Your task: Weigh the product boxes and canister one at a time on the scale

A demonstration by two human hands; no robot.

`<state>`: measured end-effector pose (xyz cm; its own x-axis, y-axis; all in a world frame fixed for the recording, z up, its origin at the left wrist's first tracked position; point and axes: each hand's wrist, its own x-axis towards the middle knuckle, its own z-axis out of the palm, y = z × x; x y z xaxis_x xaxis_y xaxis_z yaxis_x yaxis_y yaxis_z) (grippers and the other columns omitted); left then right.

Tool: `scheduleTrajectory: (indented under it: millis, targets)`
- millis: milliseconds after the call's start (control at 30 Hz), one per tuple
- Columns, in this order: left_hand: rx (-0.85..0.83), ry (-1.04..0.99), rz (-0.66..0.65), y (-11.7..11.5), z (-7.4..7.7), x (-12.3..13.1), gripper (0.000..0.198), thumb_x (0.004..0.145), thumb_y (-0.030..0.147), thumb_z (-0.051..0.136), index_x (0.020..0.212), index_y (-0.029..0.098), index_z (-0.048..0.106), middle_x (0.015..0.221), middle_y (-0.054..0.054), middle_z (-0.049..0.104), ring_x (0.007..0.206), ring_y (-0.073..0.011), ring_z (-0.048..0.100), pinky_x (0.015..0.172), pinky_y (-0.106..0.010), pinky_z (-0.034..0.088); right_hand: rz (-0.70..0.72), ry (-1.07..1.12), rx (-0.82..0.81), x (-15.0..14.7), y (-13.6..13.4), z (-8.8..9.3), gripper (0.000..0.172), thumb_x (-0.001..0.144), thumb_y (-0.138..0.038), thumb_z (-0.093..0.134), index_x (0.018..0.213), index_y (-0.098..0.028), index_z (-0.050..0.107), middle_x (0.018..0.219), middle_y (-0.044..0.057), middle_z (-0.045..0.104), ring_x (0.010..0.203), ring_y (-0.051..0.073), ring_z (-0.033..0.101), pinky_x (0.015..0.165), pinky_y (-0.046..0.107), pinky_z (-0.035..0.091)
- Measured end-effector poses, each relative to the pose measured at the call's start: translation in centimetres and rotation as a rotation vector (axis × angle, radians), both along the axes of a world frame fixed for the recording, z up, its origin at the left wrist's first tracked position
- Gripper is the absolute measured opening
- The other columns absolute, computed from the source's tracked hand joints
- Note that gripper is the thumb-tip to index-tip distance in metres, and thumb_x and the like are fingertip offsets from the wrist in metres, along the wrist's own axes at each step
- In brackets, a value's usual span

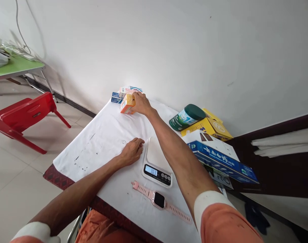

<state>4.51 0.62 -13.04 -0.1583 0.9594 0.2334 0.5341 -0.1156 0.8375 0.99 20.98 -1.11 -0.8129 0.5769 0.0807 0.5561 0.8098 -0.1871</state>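
At the far end of the white-clothed table, my right hand [142, 103] grips an orange and yellow box [128, 104] by its right side. Close behind that box are a dark blue box [116, 98], a pale pink and white box [124, 91] and a white and blue package [135, 89]. My left hand [132, 152] rests on the cloth with its fingers curled in and nothing visible in them. Just right of it lies a white digital scale [154, 152], its lit display seeming to read 363. Part of the scale is hidden under my right forearm.
Nearer me lies a pink-strapped smartwatch [159, 200]. Along the right edge are a green canister [186, 117], a yellow box [211, 129] and a long blue toothpaste box [223, 160]. A wall borders the table [93, 145]; a red chair [30, 113] stands left.
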Motion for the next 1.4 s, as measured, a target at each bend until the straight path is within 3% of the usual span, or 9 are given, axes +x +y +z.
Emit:
scheduleTrajectory:
  millis: [200, 467, 533, 633, 833, 1000, 1167, 1267, 1400]
  targets:
    - [0.043, 0.014, -0.016, 0.1, -0.2, -0.3, 0.03, 0.092, 0.01, 0.052, 0.116, 0.019, 0.068, 0.102, -0.008, 0.072, 0.093, -0.0213, 0.071, 0.092, -0.038, 0.06, 0.016, 0.167, 0.012, 5.7, -2.4, 0.9, 0.058, 0.07, -0.029, 0.084, 0.122, -0.023, 0.061, 0.13, 0.013, 0.067, 0.117, 0.033, 0.061, 0.105, 0.051, 0.051]
    - [0.019, 0.031, -0.016, 0.2, 0.0, -0.6, 0.029, 0.092, 0.012, 0.052, 0.116, 0.018, 0.068, 0.105, -0.01, 0.072, 0.093, -0.0222, 0.071, 0.091, -0.038, 0.06, -0.096, 0.259, 0.068, 18.4, -8.3, 6.9, 0.047, 0.065, -0.043, 0.091, 0.096, -0.025, 0.061, 0.101, 0.005, 0.07, 0.088, 0.024, 0.063, 0.081, 0.039, 0.051]
    - [0.02, 0.041, -0.015, 0.2, 0.0, -0.7, 0.028, 0.091, 0.012, 0.053, 0.114, 0.019, 0.068, 0.105, -0.009, 0.073, 0.094, -0.0223, 0.071, 0.091, -0.038, 0.059, -0.11, 0.226, 0.07, 20.9, -9.8, 7.3, 0.046, 0.065, -0.045, 0.091, 0.092, -0.024, 0.061, 0.094, 0.003, 0.07, 0.083, 0.023, 0.062, 0.078, 0.037, 0.049]
    - [0.011, 0.039, -0.011, 0.3, 0.1, -0.8, 0.028, 0.091, 0.014, 0.053, 0.113, 0.019, 0.069, 0.103, -0.008, 0.074, 0.093, -0.0225, 0.071, 0.09, -0.039, 0.06, -0.13, 0.167, 0.087, 23.6, -11.3, 6.4, 0.045, 0.066, -0.049, 0.091, 0.091, -0.024, 0.062, 0.091, 0.003, 0.07, 0.081, 0.023, 0.062, 0.075, 0.036, 0.047]
    - [0.005, 0.013, -0.004, 0.2, 0.3, -0.8, 0.029, 0.091, 0.015, 0.052, 0.114, 0.019, 0.07, 0.101, -0.008, 0.075, 0.089, -0.0215, 0.072, 0.085, -0.038, 0.061, -0.19, 0.082, 0.107, 25.5, -11.8, 4.1, 0.043, 0.07, -0.047, 0.089, 0.095, -0.023, 0.064, 0.098, 0.005, 0.072, 0.087, 0.026, 0.066, 0.077, 0.038, 0.051]
    - [0.007, -0.01, -0.006, 0.1, 0.3, -0.8, 0.028, 0.09, 0.015, 0.053, 0.112, 0.02, 0.07, 0.1, -0.007, 0.075, 0.088, -0.021, 0.072, 0.086, -0.038, 0.062, -0.198, 0.094, 0.026, 26.1, -10.8, 3.6, 0.047, 0.076, -0.051, 0.089, 0.108, -0.024, 0.069, 0.112, 0.01, 0.076, 0.1, 0.032, 0.073, 0.088, 0.048, 0.059]
    - [-0.005, 0.004, -0.003, 0.0, 0.6, -0.8, 0.028, 0.09, 0.016, 0.053, 0.113, 0.019, 0.07, 0.101, -0.008, 0.075, 0.088, -0.0215, 0.072, 0.088, -0.039, 0.062, -0.142, 0.273, 0.14, 26.8, -11.9, 5.4, 0.066, 0.086, -0.058, 0.082, 0.14, -0.024, 0.065, 0.14, 0.017, 0.071, 0.13, 0.038, 0.068, 0.102, 0.06, 0.06]
    - [-0.004, 0.019, -0.013, 0.0, 0.6, -0.8, 0.03, 0.091, 0.017, 0.052, 0.114, 0.018, 0.07, 0.103, -0.009, 0.075, 0.091, -0.0227, 0.073, 0.09, -0.04, 0.062, -0.16, 0.454, 0.303, 27.1, -14.1, 7.6, 0.047, 0.098, -0.055, 0.07, 0.135, -0.026, 0.068, 0.13, 0.014, 0.074, 0.119, 0.034, 0.072, 0.092, 0.054, 0.066]
    - [0.005, 0.006, -0.011, 0.1, 0.4, -0.9, 0.031, 0.088, 0.016, 0.053, 0.113, 0.018, 0.07, 0.103, -0.009, 0.075, 0.094, -0.0233, 0.074, 0.089, -0.04, 0.063, -0.226, 0.574, 0.437, 27.7, -16.5, 9.2, 0.027, 0.103, -0.048, 0.065, 0.122, -0.03, 0.072, 0.114, 0.012, 0.077, 0.106, 0.032, 0.075, 0.084, 0.05, 0.067]
